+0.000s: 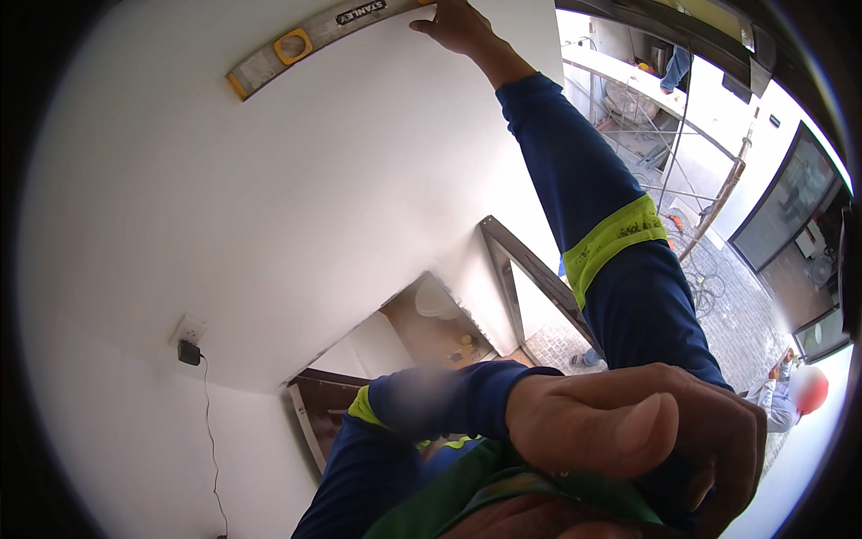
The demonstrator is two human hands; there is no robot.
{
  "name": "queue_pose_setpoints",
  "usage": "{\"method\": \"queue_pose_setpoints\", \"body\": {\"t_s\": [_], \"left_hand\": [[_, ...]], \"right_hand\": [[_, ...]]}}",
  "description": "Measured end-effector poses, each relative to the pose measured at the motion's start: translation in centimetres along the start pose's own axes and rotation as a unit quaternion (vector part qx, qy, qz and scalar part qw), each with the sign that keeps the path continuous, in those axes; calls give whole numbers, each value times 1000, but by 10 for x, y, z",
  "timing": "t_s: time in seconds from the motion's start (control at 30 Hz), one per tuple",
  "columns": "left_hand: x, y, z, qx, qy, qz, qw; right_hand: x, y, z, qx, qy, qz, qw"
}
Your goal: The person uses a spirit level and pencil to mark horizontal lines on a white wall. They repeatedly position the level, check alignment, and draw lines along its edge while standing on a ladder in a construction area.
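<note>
A long grey spirit level (325, 34) with yellow fittings lies against the white wall at the top, tilted upward to the right. My right hand (458, 27) reaches up along the wall and holds the level near its right visible part; the frame edge cuts off some of the fingers. My left hand (628, 431) is bent across, close to the camera at the lower right. Its fingers are curled in and its thumb lies toward the camera. Whatever those fingers may hold is hidden. Both arms wear dark blue sleeves with yellow-green bands.
A black adapter (189, 353) hangs from a wall socket (190, 327), its cable running down. Below the level, the wall has an angular opening (440, 310) beside a dark metal frame (512, 278). Outside are scaffolding (718, 202), loose cables (709, 283) and a person in a red helmet (810, 389).
</note>
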State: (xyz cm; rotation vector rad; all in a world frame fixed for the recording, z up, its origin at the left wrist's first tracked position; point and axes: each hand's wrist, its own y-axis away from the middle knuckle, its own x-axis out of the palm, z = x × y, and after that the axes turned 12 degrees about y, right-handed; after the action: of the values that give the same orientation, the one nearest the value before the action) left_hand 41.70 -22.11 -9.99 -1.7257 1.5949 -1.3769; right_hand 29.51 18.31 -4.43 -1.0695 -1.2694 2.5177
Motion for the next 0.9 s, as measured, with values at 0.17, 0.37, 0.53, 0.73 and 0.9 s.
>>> {"method": "queue_pose_setpoints", "body": {"t_s": [0.17, 0.37, 0.53, 0.73, 0.9], "left_hand": [[-2, 9, 0, -23, 38, 6, 999], [-17, 15, -39, -133, -40, 6, 990], [-62, 12, -213, -141, -908, -61, 390], [-83, 7, -411, -148, -976, 24, -159], [-96, 13, -437, -171, -973, 4, -155]], "right_hand": [[5, -1, -2, -22, 9, -23, 999], [3, 1, -2, -28, -10, -11, 999], [-5, 8, 5, -35, -32, -50, 998], [-16, 19, 12, -1, 12, -9, 1000], [-20, 21, 12, -3, 1, 6, 1000]]}}
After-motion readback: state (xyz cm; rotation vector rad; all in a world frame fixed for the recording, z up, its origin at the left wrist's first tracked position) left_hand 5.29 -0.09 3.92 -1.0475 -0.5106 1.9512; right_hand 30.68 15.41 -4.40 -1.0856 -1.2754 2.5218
